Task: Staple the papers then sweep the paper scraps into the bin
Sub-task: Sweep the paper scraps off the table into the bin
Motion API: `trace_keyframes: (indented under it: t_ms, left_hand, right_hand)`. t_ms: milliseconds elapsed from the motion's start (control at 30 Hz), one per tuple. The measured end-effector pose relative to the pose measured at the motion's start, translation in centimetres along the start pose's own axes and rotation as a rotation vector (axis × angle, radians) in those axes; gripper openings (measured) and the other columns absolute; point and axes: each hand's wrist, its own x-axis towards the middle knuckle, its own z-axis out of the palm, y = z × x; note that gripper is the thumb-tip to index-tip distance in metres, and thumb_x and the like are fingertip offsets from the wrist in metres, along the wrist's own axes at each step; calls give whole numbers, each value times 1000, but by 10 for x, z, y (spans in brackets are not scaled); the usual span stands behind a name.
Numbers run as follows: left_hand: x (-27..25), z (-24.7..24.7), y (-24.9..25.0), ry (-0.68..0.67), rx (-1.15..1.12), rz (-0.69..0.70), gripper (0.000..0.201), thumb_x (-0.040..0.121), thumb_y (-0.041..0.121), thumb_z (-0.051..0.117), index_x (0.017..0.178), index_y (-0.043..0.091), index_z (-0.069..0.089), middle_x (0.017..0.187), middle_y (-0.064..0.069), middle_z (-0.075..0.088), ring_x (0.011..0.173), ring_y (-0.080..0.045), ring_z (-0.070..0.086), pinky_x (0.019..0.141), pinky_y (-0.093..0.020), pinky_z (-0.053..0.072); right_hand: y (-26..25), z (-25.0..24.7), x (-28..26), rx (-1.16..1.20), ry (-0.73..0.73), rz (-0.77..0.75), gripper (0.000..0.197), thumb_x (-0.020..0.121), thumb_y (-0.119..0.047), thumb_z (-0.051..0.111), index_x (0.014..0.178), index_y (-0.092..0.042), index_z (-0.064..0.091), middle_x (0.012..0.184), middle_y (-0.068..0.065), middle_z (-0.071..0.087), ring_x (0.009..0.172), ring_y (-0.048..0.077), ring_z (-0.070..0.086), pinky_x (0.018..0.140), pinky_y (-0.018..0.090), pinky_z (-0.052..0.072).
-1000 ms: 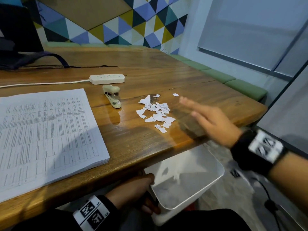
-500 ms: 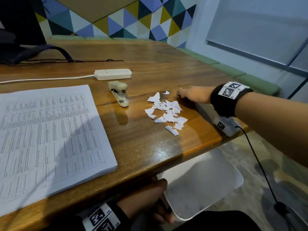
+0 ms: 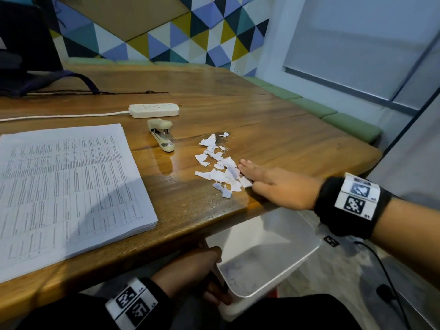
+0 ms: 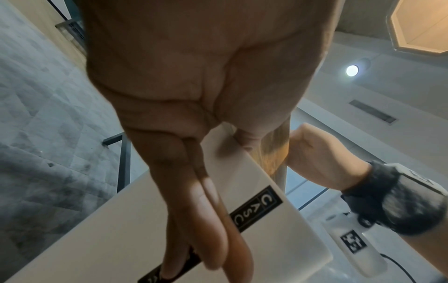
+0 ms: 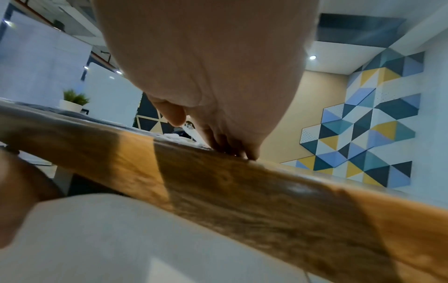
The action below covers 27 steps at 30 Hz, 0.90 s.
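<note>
Several white paper scraps (image 3: pixel 220 166) lie in a loose pile on the wooden table (image 3: pixel 273 129) near its front edge. My right hand (image 3: pixel 266 183) lies flat on the table just right of the pile, straight fingers touching the nearest scraps. Below the table edge, my left hand (image 3: pixel 202 275) grips the rim of a white bin (image 3: pixel 266 248), thumb inside and fingers (image 4: pixel 206 226) on the outer wall (image 4: pixel 121 229). A thick stack of printed papers (image 3: pixel 64 186) rests at the left. A beige stapler (image 3: pixel 160 134) lies shut between stack and scraps.
A white power strip (image 3: pixel 154 110) with its cord lies behind the stapler. A dark bag (image 3: pixel 28 77) sits at the back left. Green bench cushions (image 3: pixel 333 115) run along the right wall. A black cable (image 3: pixel 381 265) hangs from my right wrist.
My right hand came down onto the table beyond the scraps, then drew back toward the front edge, pushing the scraps closer together. The left hand keeps holding the bin.
</note>
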Motion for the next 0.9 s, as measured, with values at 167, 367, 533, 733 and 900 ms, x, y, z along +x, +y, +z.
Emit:
trace_keyframes:
  t_ms: [167,367,533,733,900]
  left_hand:
    - [-12,-5,0,21,4,11,36,100,18,43,128,-4,45,107,-36,72,62,-36,76,51,-30,60]
    - [-13,-4,-5,79,15,3,41,98,18,44,133,-2,38,64,-26,74,56,-38,75,48,-31,59]
    - [-14,-8,-8,52,5,12,48,98,19,42,141,1,31,73,-29,75,61,-39,76,49,-32,59]
    - [-12,-6,-6,8,9,33,41,97,18,43,134,0,42,77,-27,75,58,-36,76,50,-30,58]
    - [-13,-1,-3,-17,21,31,34,97,18,43,126,0,49,79,-27,76,61,-36,76,53,-31,60]
  right_hand:
    - [-6,-15,-17,47,156,13,55,102,-37,36,155,-21,42,166,2,33,149,18,38,124,34,27]
    - [-34,1,2,12,96,-30,48,107,-27,38,148,-3,44,168,8,27,153,25,30,124,34,23]
    - [-31,29,-24,16,137,-98,64,105,-34,30,163,-13,17,172,5,10,158,13,8,127,27,6]
    - [-41,56,-82,77,176,-119,65,103,-35,33,164,-26,11,171,-14,1,153,-9,-4,127,22,5]
    - [-43,57,-113,44,258,-100,55,97,-35,40,152,-32,46,158,-21,42,142,-13,33,122,20,24]
